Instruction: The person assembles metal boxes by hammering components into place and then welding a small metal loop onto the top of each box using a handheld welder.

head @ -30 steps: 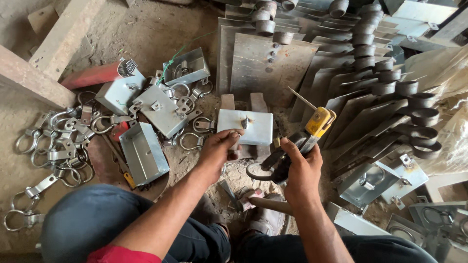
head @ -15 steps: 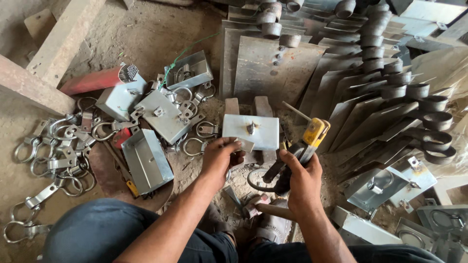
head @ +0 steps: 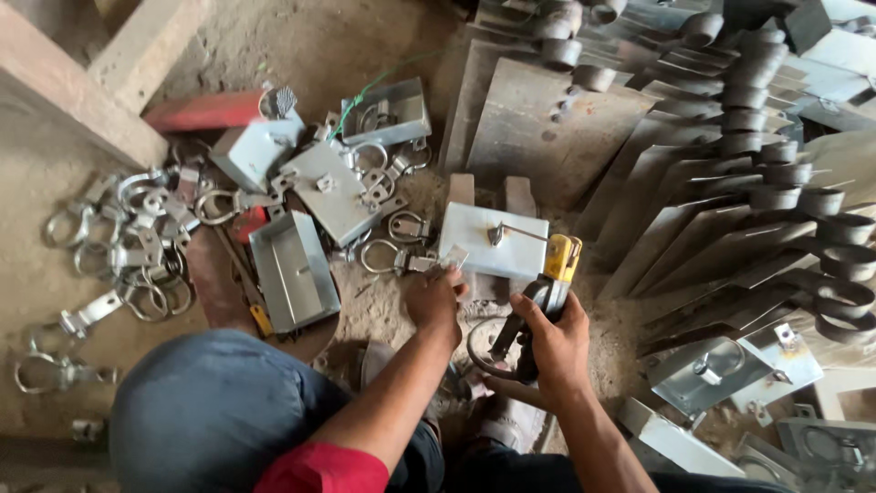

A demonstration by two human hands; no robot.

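Two hands: left hand [head: 436, 297], right hand [head: 550, 340]. One yellow-and-black hand tool [head: 547, 285], gripped by the right hand. One white metal plate [head: 493, 241] on two wooden blocks [head: 462, 190]. One loose ring clamp [head: 394, 260] by the left hand. Three open grey metal boxes: [head: 292, 270], [head: 388, 111], [head: 251, 153]. One flat grey plate with clamps on it [head: 330, 188]. One red bar [head: 203, 111]. Two timber beams [head: 78, 91]. One pile of ring clamps [head: 128, 251] at left, too tangled to count. Large hinged steel plates [head: 547, 119] at right, overlapped, more than ten, exact count unclear.
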